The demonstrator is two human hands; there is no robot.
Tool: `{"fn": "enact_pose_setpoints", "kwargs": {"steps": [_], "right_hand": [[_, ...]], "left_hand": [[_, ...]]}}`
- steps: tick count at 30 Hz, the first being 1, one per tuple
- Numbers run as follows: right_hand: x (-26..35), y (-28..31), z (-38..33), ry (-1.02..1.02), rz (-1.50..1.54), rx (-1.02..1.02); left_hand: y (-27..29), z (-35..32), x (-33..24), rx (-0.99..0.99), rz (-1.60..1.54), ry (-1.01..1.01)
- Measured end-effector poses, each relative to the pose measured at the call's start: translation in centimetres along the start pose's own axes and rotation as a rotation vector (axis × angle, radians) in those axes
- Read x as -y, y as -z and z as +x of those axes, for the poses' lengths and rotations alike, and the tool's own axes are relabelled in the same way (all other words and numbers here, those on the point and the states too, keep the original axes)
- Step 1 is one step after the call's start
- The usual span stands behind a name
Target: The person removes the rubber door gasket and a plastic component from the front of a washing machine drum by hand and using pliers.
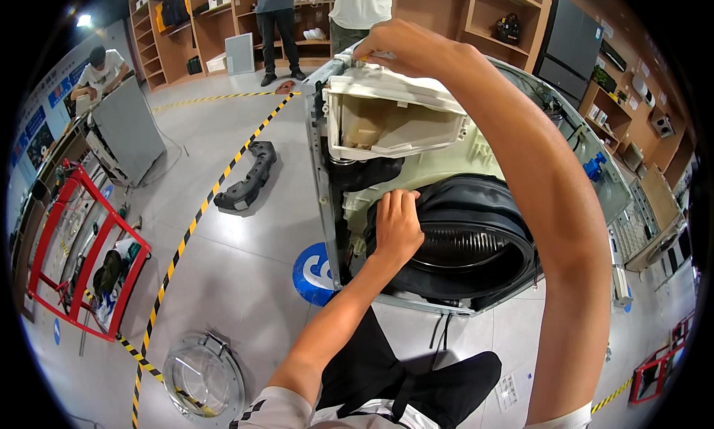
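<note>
Head view: we look down on a pale tiled floor [245, 269] that spreads through the room around an open-topped washing machine [322, 184]. Wooden shelving [195, 29] lines the wall behind the washing machine, with a dark grey refrigerator [569, 51] at its back right. The washing machine itself stands directly before us. Two people stand behind it, and well to its left a third person [102, 73] bends over a grey appliance [134, 128]. A red frame [83, 269] also stands to its left, past black-and-yellow tape [186, 236] on the floor.

Within the washing machine, a black rubber seal [465, 191] rings the drum opening, and a white housing [401, 124] sits above and behind it. On the floor, a round glass door [199, 369] lies to the washing machine's front left, and a dark curved block [249, 180] just to its left.

Our left hand [399, 228] curls over the seal's upper-left edge, touching it; we cannot tell whether the hidden fingertips pinch it. Our right hand [401, 46] bends over the washing machine's rear top edge, just behind the housing; we cannot tell what its fingers hold.
</note>
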State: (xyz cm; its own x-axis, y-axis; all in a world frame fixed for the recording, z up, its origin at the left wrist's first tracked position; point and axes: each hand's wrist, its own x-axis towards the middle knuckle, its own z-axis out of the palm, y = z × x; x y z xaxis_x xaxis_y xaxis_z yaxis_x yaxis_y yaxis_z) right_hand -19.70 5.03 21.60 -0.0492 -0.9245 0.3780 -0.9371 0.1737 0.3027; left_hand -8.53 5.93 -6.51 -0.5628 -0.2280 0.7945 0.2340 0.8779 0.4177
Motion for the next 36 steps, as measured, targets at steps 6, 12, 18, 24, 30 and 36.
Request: {"fn": "enact_pose_setpoints", "kwargs": {"steps": [6,12,18,24,30,36], "right_hand": [[1.2,0.4,-0.3,-0.173,-0.068,0.077],[2.5,4.3,-8.5,-0.306,0.071,-0.324],[1.7,3.3,-22.9,-0.682,0.161,-0.295],[5.8,-1.9,-23.3,-0.293,0.126,0.005],[7.7,-3.3,-22.3,-0.238,-0.039,0.075],[8.6,-4.8,-21.6,-0.227,-0.134,0.078]], "left_hand": [[-0.1,0.3,-0.1,-0.03,-0.054,-0.009],[0.1,0.0,0.6,-0.068,-0.069,0.017],[0.2,0.3,-0.6,-0.115,-0.093,0.016],[-0.5,-0.1,1.0,-0.114,-0.073,0.0],[-0.9,-0.3,0.9,-0.116,-0.065,-0.031],[0.0,-0.6,0.2,-0.061,-0.084,-0.031]]}}
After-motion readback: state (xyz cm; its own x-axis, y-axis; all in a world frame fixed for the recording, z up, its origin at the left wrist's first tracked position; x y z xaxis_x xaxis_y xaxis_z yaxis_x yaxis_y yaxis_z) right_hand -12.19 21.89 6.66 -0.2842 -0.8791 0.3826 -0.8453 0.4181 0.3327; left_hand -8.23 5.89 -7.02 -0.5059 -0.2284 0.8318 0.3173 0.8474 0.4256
